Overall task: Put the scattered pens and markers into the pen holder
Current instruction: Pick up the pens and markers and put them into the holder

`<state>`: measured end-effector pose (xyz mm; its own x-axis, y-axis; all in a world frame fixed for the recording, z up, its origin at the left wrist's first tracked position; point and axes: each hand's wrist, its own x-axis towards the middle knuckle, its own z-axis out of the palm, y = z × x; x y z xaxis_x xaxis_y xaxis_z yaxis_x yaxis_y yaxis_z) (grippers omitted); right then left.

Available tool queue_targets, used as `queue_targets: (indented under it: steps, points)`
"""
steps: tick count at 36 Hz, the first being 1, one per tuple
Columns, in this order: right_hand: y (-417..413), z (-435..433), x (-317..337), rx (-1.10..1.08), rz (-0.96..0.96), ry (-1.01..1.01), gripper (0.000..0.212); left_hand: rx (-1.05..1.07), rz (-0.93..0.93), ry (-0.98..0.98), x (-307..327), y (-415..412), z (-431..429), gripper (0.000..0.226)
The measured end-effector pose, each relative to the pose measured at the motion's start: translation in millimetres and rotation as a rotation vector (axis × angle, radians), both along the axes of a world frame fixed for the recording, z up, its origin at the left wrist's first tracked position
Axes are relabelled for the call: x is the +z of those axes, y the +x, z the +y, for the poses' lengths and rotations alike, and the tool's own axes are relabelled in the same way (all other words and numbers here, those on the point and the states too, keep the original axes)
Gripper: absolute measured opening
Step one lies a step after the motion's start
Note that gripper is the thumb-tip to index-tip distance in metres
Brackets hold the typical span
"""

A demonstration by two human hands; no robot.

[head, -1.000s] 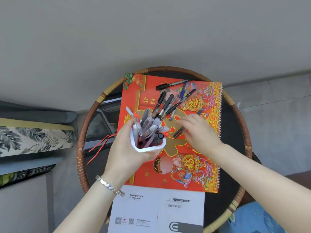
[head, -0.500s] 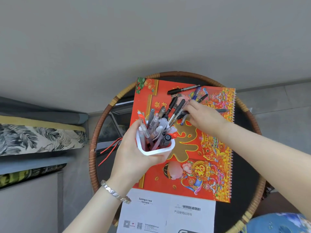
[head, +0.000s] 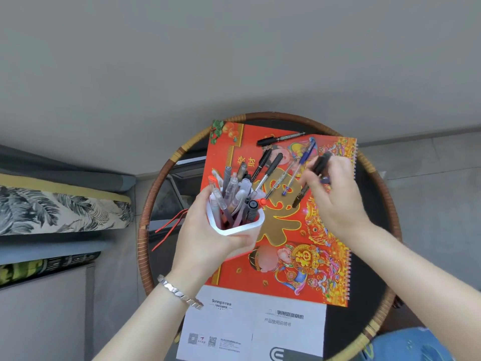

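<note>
The white plastic pen holder [head: 235,226], with rounded corners and an open top, is lifted above the left part of the red spiral-bound calendar [head: 294,256], which lies on the round dark table with a wicker rim [head: 142,230]. The left hand [head: 208,238] wraps around the holder's wall from the left and below, fingers curled closed on it; a silver chain bracelet [head: 179,295] sits on that wrist. The holder is crowded with pens and markers standing tilted: mostly clear and grey barrels, one dark marker with a round cap [head: 252,207] at the calendar side, and two orange-red caps showing. They overlap too much to count exactly; about a dozen at least.

Up and to the right of the holder, the right hand [head: 335,199] hovers over the calendar with its fingertips pinched on a black-capped pen [head: 321,162], blurred, with a second dark pen end showing below the fingers; whether both are gripped I cannot tell.

Loose on the calendar beyond the holder lie four pens: one black marker with pale lettering [head: 281,138] along the far edge, two black-capped pens [head: 270,165] side by side, and one blue-capped clear pen [head: 299,168] slanting toward the right hand.

Nearer than the calendar, one white printed booklet [head: 250,327] overlaps its near edge. Left of the holder, red ribbons [head: 169,227] trail over the table rim.
</note>
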<state>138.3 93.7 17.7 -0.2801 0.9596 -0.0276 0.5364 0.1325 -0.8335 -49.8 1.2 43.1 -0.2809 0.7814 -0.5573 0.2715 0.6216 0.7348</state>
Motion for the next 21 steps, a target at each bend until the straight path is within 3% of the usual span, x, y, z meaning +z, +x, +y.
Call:
queue_targets:
  steps: [2, 4, 8, 10, 13, 18, 19, 21]
  points:
    - [-1.1, -14.4, 28.3, -0.087, 0.311, -0.097, 0.013, -0.015, -0.006, -0.017, 1.6, 1.3, -2.6, 0.057]
    - [-2.1, -26.0, 53.8, -0.116, 0.578, -0.158, 0.015, -0.064, 0.022, -0.048, 1.0, 2.5, -5.6, 0.069]
    - [-11.8, -45.1, 78.9, -0.183, 0.912, -0.209, 0.027, -0.126, 0.047, -0.101, 3.4, 12.0, -7.1, 0.089]
    - [-19.4, -52.9, 78.1, -0.201, 0.91, -0.212, 0.022, -0.167, 0.054, -0.102, 11.8, 19.5, -8.2, 0.084]
    - [-26.6, -65.0, 65.4, -0.183, 0.796, -0.198, 0.024, -0.2, 0.0, -0.07, 20.6, 30.9, -11.8, 0.058]
    - [-19.5, -80.2, 45.6, -0.146, 0.483, -0.024, 0.06, -0.258, 0.014, -0.014, 21.0, 44.8, -20.8, 0.069]
    - [-14.8, -82.5, 41.5, -0.121, 0.428, 0.03, 0.062, -0.269, 0.006, -0.018, 19.7, 47.4, -22.0, 0.071]
    - [-7.0, -85.7, 35.1, -0.048, 0.338, 0.08, 0.047, -0.277, -0.002, -0.011, 17.2, 51.7, -23.9, 0.068]
